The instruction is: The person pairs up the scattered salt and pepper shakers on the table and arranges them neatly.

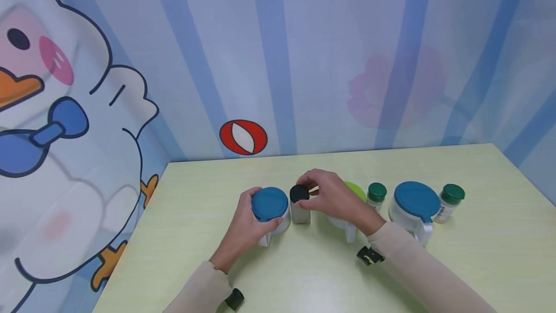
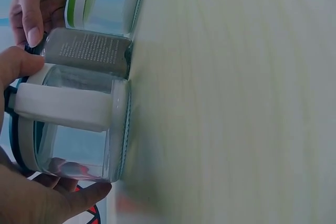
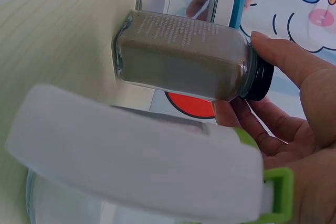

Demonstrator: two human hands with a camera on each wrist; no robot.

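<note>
My left hand (image 1: 248, 223) grips a clear jar with a blue lid (image 1: 270, 204) and a white handle (image 2: 63, 107), thumb on one side and fingers round the other. Right beside it stands a square glass spice bottle (image 3: 178, 56) with a black cap (image 1: 299, 192), filled with grey-brown powder and printed with small white text. My right hand (image 1: 332, 197) pinches this bottle at its cap between thumb and fingers. Under the right forearm is a jar with a lime-green lid (image 1: 356, 190), partly hidden; its white handle (image 3: 136, 161) fills the front of the right wrist view.
To the right stand a small green-capped bottle (image 1: 376, 192), a second blue-lidded jar (image 1: 417, 202) with a white handle, and another green-capped bottle (image 1: 451, 196). The pale table (image 1: 208, 182) ends at a wall sheet (image 1: 312, 62) with a cartoon duck.
</note>
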